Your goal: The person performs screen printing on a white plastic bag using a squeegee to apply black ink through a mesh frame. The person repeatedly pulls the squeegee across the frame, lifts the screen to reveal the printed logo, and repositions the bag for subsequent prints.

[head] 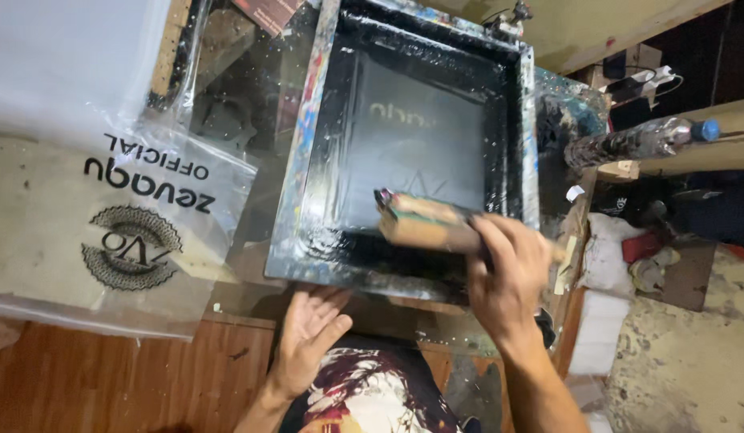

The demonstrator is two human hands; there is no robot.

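Head view: right hand (507, 277) grips the wooden squeegee (436, 224), fingers wrapped around its handle, blade on the black inked mesh near the lower right corner of the screen frame (308, 144), which sits close to the bench's near edge. Left hand (308, 329) empty, palm up, fingers loosely spread, just below the frame's near rail over bare wood. 1 clear plastic bag (139, 208) with black print and a round emblem lies left of the frame, touching it; a plastic bottle (640, 140) with blue cap sits well off right.

Clear plastic bag (147, 200), flat, left of frame on bench; black print w/ round emblem. Plastic bottle (644, 140), blue cap, far right.
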